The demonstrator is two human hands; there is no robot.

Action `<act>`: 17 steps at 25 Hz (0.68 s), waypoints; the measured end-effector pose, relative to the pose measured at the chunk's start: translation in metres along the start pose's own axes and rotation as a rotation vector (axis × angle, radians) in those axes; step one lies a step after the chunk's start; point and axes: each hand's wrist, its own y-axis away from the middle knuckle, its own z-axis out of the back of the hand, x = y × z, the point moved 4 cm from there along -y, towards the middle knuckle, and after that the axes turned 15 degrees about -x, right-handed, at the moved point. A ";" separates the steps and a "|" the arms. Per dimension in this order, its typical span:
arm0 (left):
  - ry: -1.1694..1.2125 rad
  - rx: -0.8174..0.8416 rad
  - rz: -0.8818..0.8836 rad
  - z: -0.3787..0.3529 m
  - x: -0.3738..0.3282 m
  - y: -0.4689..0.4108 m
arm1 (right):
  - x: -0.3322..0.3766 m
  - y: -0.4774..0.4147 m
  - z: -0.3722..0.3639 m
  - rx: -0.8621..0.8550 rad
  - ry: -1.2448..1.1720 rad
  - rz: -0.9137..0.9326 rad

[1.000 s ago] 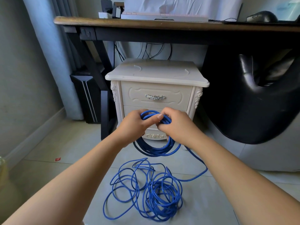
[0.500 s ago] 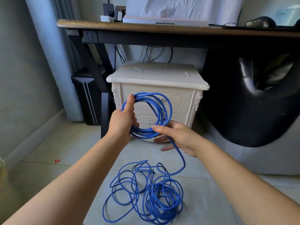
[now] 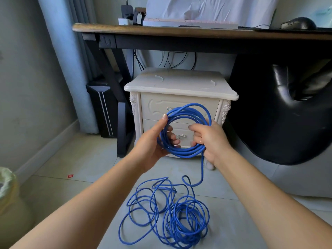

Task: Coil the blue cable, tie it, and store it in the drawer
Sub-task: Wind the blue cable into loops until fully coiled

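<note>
- While you wind, your left hand (image 3: 152,142) is the holder. Its thumb points up the left side of the ring and its fingers curl through the middle, so it grips the wound part of the blue cable (image 3: 185,154).
- That ring hangs in the air between your two hands, in front of the white nightstand (image 3: 179,83).
- Your right hand (image 3: 211,139) has its fingers curled round the right side of the ring. One strand drops from under it to the floor (image 3: 89,159).
- I think you are in the coiling step, and not near the end of it (a big messy heap (image 3: 179,218) of the same cable lies on the floor between your arms).
- The next move looks like this: slide your right hand down the loose strand, lift one more loop, and lay it into your left hand's grip. Make each loop as big as the ring, or the bundle may get lumpy.
- The heap's loops cross each other, so a hard pull could make a knot.
- Tying comes later, and I see no strap for it. The upper drawer (image 3: 154,106) and lower drawer (image 3: 149,123) are both closed.
- As for writing, the red scrap (image 3: 70,176) on the floor shows no words I can read. The keyboard (image 3: 190,24) on the desk (image 3: 125,29) has a small mark on its front edge, too tiny to read.
</note>
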 end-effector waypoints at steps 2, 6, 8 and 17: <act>-0.124 0.084 -0.050 0.004 -0.010 0.000 | 0.002 -0.001 0.003 0.006 0.136 0.044; -0.504 0.122 -0.233 -0.002 -0.020 0.003 | 0.006 0.004 0.001 0.067 0.605 0.277; -0.592 0.103 -0.265 -0.006 -0.018 0.002 | 0.009 0.008 -0.001 0.097 0.771 0.375; -0.271 0.042 -0.193 -0.009 -0.010 -0.001 | 0.007 0.010 0.002 0.244 0.282 0.108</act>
